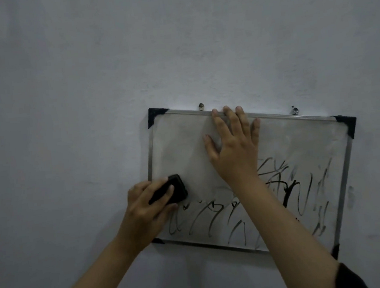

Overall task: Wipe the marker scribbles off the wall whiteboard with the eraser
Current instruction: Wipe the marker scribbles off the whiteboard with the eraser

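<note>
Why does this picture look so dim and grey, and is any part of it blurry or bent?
Head view: dim, flat light. A small bright patch sits on the grey wall above the metal-framed whiteboard. The left hand gripping the black block eraser looks slightly soft. The right hand is sharper. The board's frame looks skewed.

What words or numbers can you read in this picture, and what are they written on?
None can be read.
Whiteboard: only black marker scribbles, loose loops and strokes that spell no word or number.
Eraser in the left hand: plain black, no label showing.
Wall: bare, no sign.
</note>
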